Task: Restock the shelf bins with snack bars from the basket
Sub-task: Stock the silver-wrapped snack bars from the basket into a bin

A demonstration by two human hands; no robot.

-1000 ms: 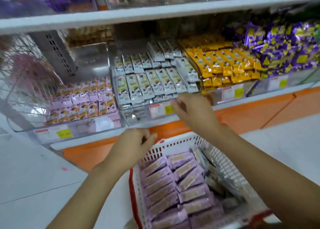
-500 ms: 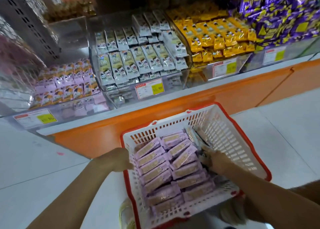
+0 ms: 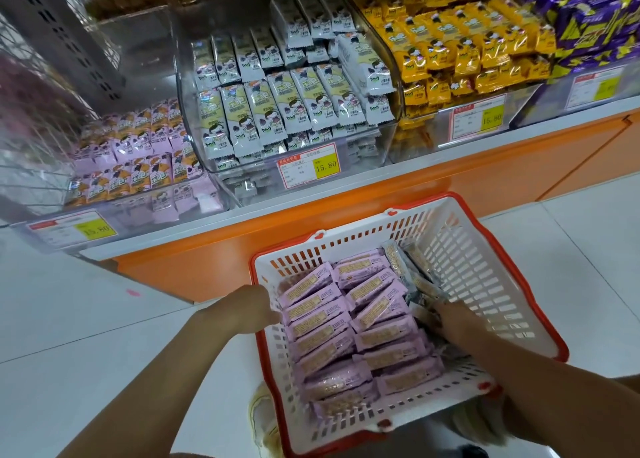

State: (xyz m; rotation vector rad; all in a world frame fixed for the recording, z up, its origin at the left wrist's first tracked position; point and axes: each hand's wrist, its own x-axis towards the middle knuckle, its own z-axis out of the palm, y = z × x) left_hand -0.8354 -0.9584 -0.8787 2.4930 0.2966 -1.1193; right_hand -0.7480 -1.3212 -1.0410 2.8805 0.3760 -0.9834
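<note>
- A white basket point(image 3: 460, 260) with a red rim sits low in front of a shop shelf, over a white tiled floor point(image 3: 86, 347). What holds it up cannot be made out.
- Pink-wrapped snack bars point(image 3: 346, 329) lie packed in two rows across the basket's left and middle. A few silver-wrapped bars point(image 3: 414, 274) stand on edge just beside them, on the right.
- The left hand point(image 3: 247, 310) is closed over the basket's left rim, fingers curled.
- The right hand point(image 3: 450, 322) reaches into the basket at the silver-wrapped bars. Its fingertips are lost among the wrappers, and whether it grasps one cannot be told.
- Clear bins point(image 3: 391, 135) stand side by side on the shelf. From left to right they hold pink and orange packs point(image 3: 138, 153), white and green packs point(image 3: 277, 111), yellow packs point(image 3: 467, 52) and purple packs point(image 3: 588, 14).
- The pink and orange packs fill only the lower part of their bin, while the white and green packs are stacked in tiers.
- Price tags point(image 3: 307, 169) with yellow squares are fixed to the bin fronts. The middle one reads 15.80.
- An orange base panel point(image 3: 207, 267) runs beneath the white shelf ledge, meeting the floor.
- A small pink mark point(image 3: 133, 292) shows on a tile near the panel.
- A grey perforated post point(image 3: 65, 35) rises at the upper left.
</note>
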